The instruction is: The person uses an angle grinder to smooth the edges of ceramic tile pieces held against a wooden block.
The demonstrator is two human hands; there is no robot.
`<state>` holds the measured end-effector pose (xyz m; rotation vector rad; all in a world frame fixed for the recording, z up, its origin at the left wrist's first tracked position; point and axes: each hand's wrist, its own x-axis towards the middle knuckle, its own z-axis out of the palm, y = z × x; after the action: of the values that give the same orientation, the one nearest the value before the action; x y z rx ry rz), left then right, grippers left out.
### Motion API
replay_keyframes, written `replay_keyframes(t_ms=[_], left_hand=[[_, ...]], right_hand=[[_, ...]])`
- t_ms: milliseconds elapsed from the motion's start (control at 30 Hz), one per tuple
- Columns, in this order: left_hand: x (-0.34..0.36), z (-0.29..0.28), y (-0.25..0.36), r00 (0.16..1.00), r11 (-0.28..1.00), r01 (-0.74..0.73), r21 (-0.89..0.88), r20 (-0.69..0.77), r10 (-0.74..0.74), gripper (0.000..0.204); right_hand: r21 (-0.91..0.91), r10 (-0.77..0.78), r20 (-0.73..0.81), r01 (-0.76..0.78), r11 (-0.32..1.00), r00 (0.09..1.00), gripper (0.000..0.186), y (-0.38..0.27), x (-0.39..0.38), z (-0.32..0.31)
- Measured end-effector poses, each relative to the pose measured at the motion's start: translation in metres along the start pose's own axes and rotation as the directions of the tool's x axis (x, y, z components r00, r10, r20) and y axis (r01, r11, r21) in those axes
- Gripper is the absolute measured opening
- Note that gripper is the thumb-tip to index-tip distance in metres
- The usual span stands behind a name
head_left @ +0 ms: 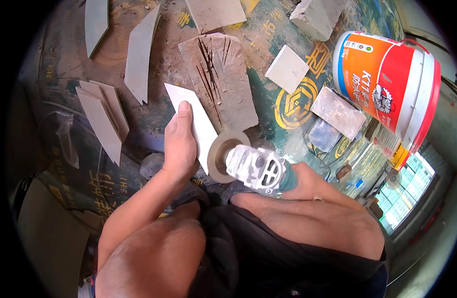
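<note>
I am pressing my left hand (179, 144) flat, fingers together, on a pale tile piece (193, 121) shaped like a long pointed sliver, pinning it against the scored stone block (223, 84) that is serving as my cutting bench on the floor. My right hand (308, 181) is wrapping around the body of the angle grinder (255, 169), though its fingers are mostly hiding behind the tool, so I am judging the grip as closed rather than seeing it plainly. The disc (221, 155) is sitting at the tile's lower right edge, just touching or just beside it; I cannot tell which. The job is looking well along: several trimmed slivers (104, 116) are already lying stacked to my left, two more (139, 54) further up, all matt grey with sharp tips. This piece is still needing its edge dressed. The block is rough, dusty and grooved with dark saw lines. A small square tile (286, 68) and an orange and white bucket (387, 89) are lying to my right.
</note>
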<state>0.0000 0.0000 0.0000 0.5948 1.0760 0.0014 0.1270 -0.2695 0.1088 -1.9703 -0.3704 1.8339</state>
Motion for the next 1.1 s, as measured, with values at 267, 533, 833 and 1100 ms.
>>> replay_keyframes(t_ms=[267, 533, 833, 1100], left_hand=[[-0.011, 0.007, -0.003, 0.998, 0.997, 0.064, -0.033, -0.019, -0.065, 0.047], [-0.019, 0.009, 0.028, 0.989, 0.988, 0.149, 0.032, -0.029, -0.148, 0.05], [-0.022, -0.002, 0.031, 0.98, 0.977, 0.197, -0.079, 0.053, -0.194, 0.05], [-0.012, -0.006, 0.089, 0.876, 0.622, -0.243, 0.744, 0.444, -0.188, 0.045]], right_hand=[[0.095, 0.074, 0.019, -0.075, 0.993, 0.997, 0.043, 0.001, -0.014, 0.006], [0.228, 0.124, -0.132, -0.092, 0.969, 0.983, 0.035, -0.002, -0.004, -0.005], [0.307, 0.121, -0.209, -0.052, 0.95, 0.97, 0.039, 0.014, -0.002, -0.013], [0.415, 0.086, -0.328, 0.062, 0.908, 0.941, 0.033, 0.02, -0.015, -0.009]])
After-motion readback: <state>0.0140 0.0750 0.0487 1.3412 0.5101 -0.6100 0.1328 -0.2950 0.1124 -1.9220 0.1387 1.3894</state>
